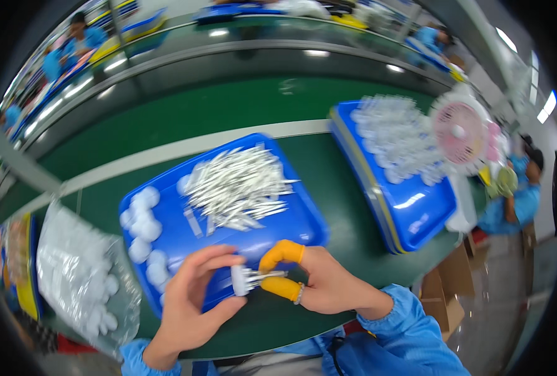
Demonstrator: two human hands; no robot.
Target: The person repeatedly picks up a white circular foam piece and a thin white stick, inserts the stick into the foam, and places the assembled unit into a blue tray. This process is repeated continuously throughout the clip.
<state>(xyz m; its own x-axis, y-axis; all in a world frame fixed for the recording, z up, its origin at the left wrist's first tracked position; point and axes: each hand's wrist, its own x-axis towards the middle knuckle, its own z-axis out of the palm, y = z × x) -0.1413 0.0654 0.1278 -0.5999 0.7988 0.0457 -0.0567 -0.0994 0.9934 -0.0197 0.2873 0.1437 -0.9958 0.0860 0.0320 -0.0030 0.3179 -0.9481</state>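
In front of the blue tray's near edge, my left hand is closed, its fingers and thumb gripping the rim of a white round plastic piece. Several thin white sticks stand out from that piece toward the right. My right hand, with yellow finger covers on thumb and forefinger, pinches around these sticks. Beyond both hands, the blue tray carries a heap of slim white pointed sticks. Along its left side lie several white rounded pieces.
A clear plastic bag of white pieces lies at the left. Stacked blue trays with clear plastic parts stand at the right, beside a pink and white fan. A green conveyor runs behind. A co-worker sits at the far right.
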